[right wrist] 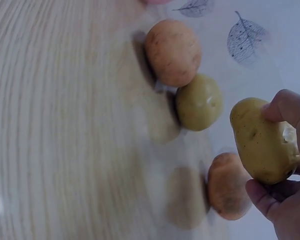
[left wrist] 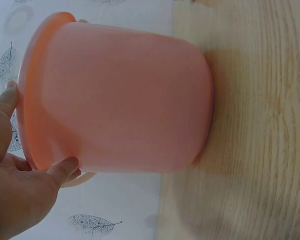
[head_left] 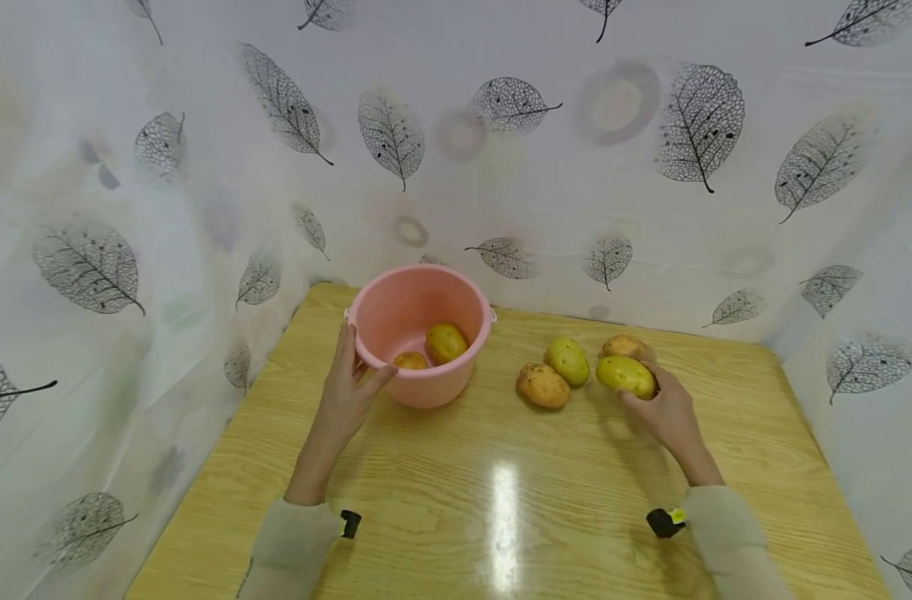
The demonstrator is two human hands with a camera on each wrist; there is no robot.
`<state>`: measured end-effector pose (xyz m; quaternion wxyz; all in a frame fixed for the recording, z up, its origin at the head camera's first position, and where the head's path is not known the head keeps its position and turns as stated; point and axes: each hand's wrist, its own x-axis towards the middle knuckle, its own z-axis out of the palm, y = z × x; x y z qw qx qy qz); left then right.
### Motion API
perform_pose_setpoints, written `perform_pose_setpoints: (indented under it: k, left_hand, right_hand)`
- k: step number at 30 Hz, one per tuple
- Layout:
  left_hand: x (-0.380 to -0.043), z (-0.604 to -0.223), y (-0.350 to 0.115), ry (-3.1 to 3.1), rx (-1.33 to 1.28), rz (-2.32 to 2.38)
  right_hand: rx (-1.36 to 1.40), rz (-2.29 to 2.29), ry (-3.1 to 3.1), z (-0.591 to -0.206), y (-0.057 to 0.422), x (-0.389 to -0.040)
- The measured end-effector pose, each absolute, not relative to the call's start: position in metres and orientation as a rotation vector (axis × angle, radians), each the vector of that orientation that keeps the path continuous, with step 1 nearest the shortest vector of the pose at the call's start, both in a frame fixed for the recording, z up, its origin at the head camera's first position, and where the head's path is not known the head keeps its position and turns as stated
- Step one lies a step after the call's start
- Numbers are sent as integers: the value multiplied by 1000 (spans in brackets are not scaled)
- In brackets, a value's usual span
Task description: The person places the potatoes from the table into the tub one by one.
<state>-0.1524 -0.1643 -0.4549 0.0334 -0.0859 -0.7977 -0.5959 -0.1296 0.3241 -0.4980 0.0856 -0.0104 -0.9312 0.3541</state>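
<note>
A pink bucket (head_left: 433,387) stands upright at the back left of the table, with two potatoes visible inside, one yellow-green (head_left: 446,342) and one browner (head_left: 409,360). My left hand (head_left: 345,400) grips its near-left rim; in the left wrist view, thumb and fingers sit at the rim. Above the table at the right, my right hand (head_left: 668,408) holds a yellow-green potato (right wrist: 262,142) between thumb and fingers. Behind that potato lies a brown potato (head_left: 623,345), partly hidden. To its left are another yellow-green potato (head_left: 568,361) and a brown potato (head_left: 543,386), close together.
The wood-grain table (head_left: 426,500) carries a bright light reflection in front. A pale curtain (head_left: 441,167) with a dark leaf print hangs behind the table and along both sides. Each wrist bears a small black device (head_left: 664,522).
</note>
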Motion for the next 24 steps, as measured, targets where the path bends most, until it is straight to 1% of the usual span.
perform_pose_setpoints:
  k: [24]
  left_hand:
    - [-153,-456,-164,-2441,-292,-1823]
  right_hand:
    - [11,1132,-2782,-422,286,-126]
